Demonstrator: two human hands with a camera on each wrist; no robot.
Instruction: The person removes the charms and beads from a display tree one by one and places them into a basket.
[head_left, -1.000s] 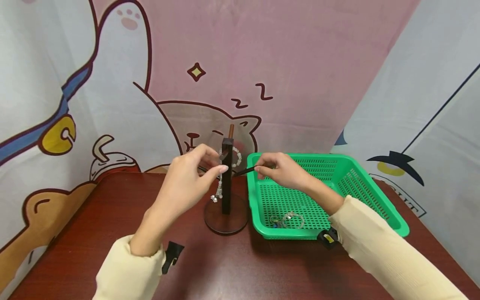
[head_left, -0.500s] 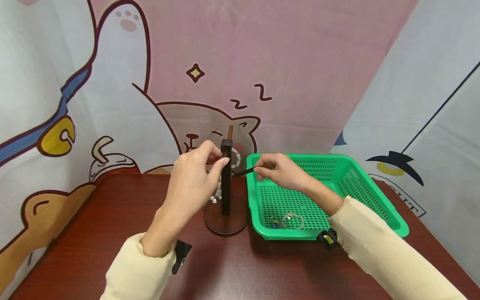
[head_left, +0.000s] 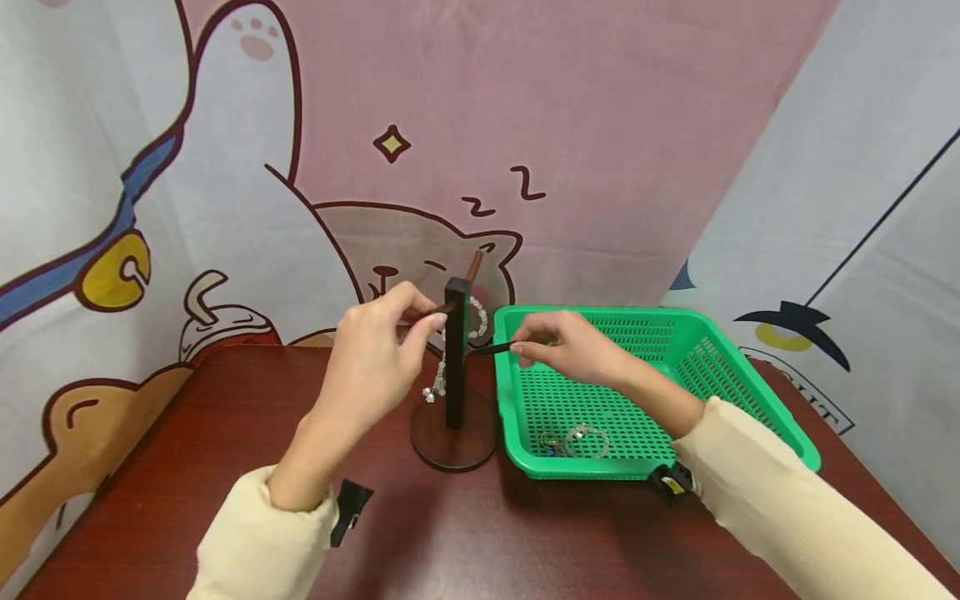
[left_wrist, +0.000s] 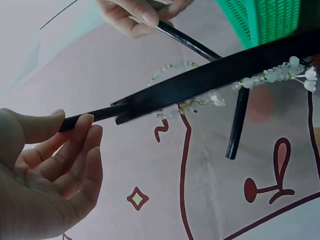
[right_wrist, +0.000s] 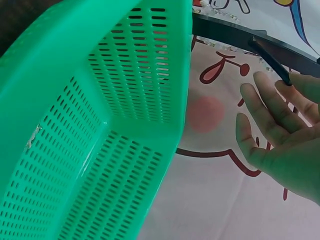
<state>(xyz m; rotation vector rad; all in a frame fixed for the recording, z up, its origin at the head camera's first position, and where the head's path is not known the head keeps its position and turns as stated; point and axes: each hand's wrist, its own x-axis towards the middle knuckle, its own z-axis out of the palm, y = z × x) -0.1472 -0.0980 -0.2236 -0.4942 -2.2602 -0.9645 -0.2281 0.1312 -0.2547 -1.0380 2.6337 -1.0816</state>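
- left hand [head_left: 375,340] pinches the top rod [left_wrist: 102,114];
- right hand [head_left: 567,345] pinches the low rod [head_left: 492,347] at right;
- best go gently; keep the stand [head_left: 454,367] upright so beads [left_wrist: 265,78] stay on

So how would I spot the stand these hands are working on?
Find the table, then the green basket. Just left of it is the stand: a slim black post on a round base. Unlike the wide basket, it is upright, with pegs jutting out.

Head view evenly lit; pale glare on near tabletop [head_left: 480,562], soft shadow beneath basket [head_left: 600,470]. Left wrist view hazy, glints on black rod [left_wrist: 192,44].
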